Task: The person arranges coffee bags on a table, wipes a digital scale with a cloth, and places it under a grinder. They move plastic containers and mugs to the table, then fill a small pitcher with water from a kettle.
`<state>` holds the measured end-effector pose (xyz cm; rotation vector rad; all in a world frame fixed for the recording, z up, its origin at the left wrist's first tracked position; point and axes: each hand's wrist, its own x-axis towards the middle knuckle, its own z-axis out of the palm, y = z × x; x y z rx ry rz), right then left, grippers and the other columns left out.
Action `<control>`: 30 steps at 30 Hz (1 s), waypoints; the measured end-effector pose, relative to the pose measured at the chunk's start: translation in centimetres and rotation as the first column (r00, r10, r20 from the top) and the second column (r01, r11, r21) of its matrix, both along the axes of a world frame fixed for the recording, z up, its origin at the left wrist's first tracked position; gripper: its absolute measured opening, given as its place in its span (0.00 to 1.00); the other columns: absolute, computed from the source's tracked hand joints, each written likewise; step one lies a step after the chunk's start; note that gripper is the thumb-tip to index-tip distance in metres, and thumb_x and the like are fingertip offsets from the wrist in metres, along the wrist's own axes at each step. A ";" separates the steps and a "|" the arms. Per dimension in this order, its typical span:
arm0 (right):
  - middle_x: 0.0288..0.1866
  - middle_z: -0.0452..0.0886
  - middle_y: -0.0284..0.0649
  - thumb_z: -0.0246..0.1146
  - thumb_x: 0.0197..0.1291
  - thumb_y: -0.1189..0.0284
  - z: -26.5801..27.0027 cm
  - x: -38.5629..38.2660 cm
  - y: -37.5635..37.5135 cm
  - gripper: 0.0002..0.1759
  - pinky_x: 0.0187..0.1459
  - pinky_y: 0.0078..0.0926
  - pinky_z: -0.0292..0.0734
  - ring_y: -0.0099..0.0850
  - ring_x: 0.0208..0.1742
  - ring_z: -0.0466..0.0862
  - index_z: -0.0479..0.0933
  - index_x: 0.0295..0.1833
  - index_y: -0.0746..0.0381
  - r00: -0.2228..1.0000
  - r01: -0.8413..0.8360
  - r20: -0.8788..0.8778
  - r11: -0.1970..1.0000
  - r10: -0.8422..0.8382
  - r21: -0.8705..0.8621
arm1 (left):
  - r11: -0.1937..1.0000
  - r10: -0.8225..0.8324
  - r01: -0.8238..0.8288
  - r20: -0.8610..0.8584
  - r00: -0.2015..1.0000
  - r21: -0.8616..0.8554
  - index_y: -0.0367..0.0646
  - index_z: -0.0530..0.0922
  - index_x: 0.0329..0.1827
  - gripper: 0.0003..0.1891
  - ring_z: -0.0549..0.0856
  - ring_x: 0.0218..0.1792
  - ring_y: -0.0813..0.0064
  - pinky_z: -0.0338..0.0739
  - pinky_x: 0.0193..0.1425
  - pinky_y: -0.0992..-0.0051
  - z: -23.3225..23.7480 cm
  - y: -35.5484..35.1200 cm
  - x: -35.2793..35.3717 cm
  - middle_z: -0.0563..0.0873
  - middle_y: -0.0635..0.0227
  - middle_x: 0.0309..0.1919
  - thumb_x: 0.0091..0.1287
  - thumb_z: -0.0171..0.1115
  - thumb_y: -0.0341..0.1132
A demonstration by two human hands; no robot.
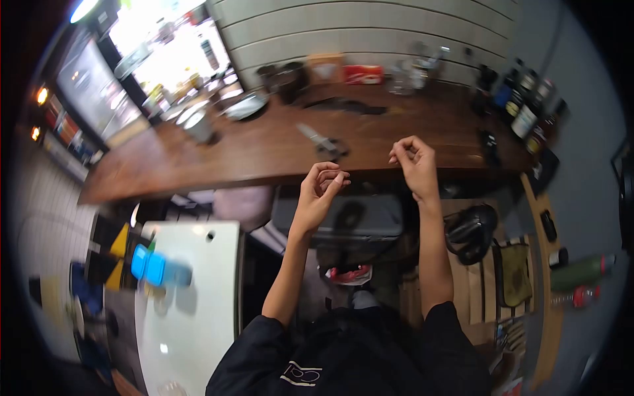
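My left hand (320,195) is raised in front of the near edge of the wooden counter (422,135), its fingers curled toward the thumb. Higher and to the right, my right hand (416,164) has thumb and fingertips pinched together. Anything between the fingers of either hand is too small or blurred to make out. Just beyond my left hand, scissors (320,139) with dark handles lie on the counter. Behind them a dark flat strip (347,105) rests on the wood.
Bottles (525,112) stand at the counter's right end. Along the wall are a red box (363,74), dark bowls (288,80) and glassware (413,74). A cup (197,126) stands left. Blue-lidded containers (153,265) sit on a white table (198,330). A black helmet-like object (472,232) is lower right.
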<state>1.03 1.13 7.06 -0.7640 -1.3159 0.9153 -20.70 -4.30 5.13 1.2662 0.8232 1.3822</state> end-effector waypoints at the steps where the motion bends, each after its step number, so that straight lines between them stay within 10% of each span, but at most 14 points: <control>1: 0.29 0.79 0.34 0.59 0.66 0.78 0.3 3.6 1.2 0.05 0.35 0.16 0.75 0.19 0.30 0.80 0.75 0.35 0.66 0.994 0.106 0.025 0.994 -0.107 0.029 | 0.998 -0.062 0.062 -0.003 0.998 0.004 0.37 0.70 0.56 0.14 0.83 0.48 0.72 0.77 0.54 0.75 0.4 1.7 2.7 0.82 0.59 0.47 0.71 0.59 0.32; 6: 0.28 0.80 0.36 0.66 0.61 0.70 1.8 19.7 8.2 0.09 0.38 0.25 0.77 0.27 0.31 0.82 0.78 0.39 0.65 0.709 0.672 0.239 0.738 -0.664 0.059 | 0.934 -0.357 0.356 0.032 0.934 0.036 0.37 0.70 0.55 0.13 0.83 0.48 0.74 0.75 0.56 0.75 1.8 6.6 13.2 0.82 0.61 0.47 0.71 0.58 0.29; 12: 0.55 0.76 0.57 0.65 0.60 0.61 0.5 28.6 18.0 0.28 0.50 0.47 0.77 0.54 0.49 0.81 0.68 0.62 0.62 0.128 0.872 0.665 0.403 -0.736 0.278 | 0.832 -0.555 0.555 -0.022 0.832 0.004 0.37 0.70 0.56 0.13 0.82 0.50 0.73 0.74 0.57 0.74 0.9 9.3 17.4 0.82 0.61 0.47 0.72 0.57 0.29; 15: 0.64 0.69 0.59 0.63 0.62 0.60 0.2 29.1 21.3 0.36 0.59 0.49 0.72 0.56 0.63 0.72 0.56 0.71 0.58 0.220 0.865 0.813 0.493 -0.539 0.093 | 0.830 -0.557 0.557 -0.040 0.830 -0.011 0.34 0.70 0.56 0.13 0.82 0.49 0.74 0.75 0.58 0.76 0.1 10.1 16.8 0.81 0.61 0.47 0.72 0.57 0.28; 22: 0.49 0.82 0.57 0.58 0.60 0.68 -1.0 29.5 25.0 0.45 0.54 0.51 0.76 0.55 0.52 0.82 0.42 0.78 0.58 0.166 0.893 0.869 0.444 -0.466 0.068 | 0.895 -0.442 0.442 0.003 0.897 -0.061 0.35 0.70 0.57 0.13 0.82 0.50 0.75 0.75 0.57 0.76 -0.4 10.9 12.8 0.82 0.61 0.48 0.72 0.57 0.28; 30: 0.46 0.84 0.51 0.55 0.62 0.71 1.0 25.7 19.8 0.37 0.53 0.51 0.75 0.53 0.49 0.83 0.53 0.76 0.43 0.169 0.799 0.774 0.544 -0.611 0.255 | 0.943 -0.322 0.329 0.110 0.940 -0.053 0.36 0.70 0.57 0.13 0.83 0.50 0.74 0.76 0.58 0.76 -0.3 9.8 8.9 0.82 0.61 0.48 0.72 0.56 0.29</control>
